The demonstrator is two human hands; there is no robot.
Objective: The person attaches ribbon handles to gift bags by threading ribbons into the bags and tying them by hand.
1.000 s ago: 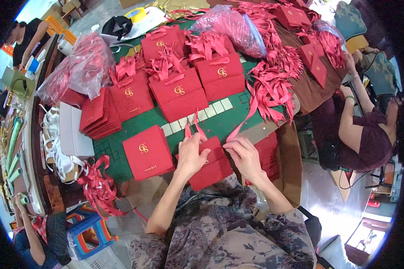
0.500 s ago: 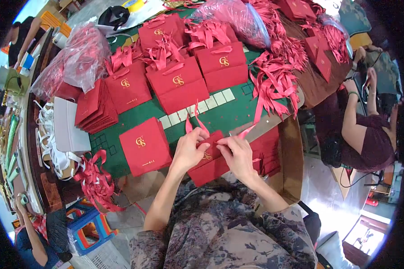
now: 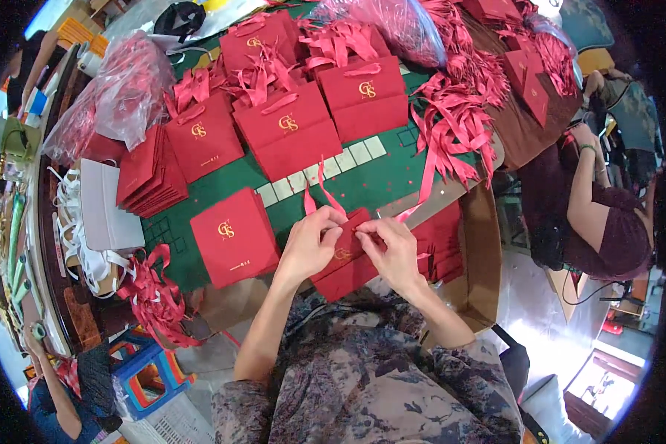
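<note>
One flat red bag (image 3: 342, 269), satiny ribbon (image 3: 329, 197)

The right hand (image 3: 391, 250) has shifted left, from beside the small red bag (image 3: 340, 272) to its upper front. The left thumb (image 3: 333, 235) has drawn in closer to the fingers. The right-hand co-worker's forearms (image 3: 581, 191) have moved closer together.

Workshop, handwork type: stacked red paper bags with gold print (image 3: 288, 144) and heaped pinkish-red fabric ribbons (image 3: 455, 122) in bulk across a green-topped table (image 3: 366, 185), brown open cardboard box (image 3: 486, 259) alongside, co-worker in dark purple top (image 3: 623, 229) nearby.
</note>
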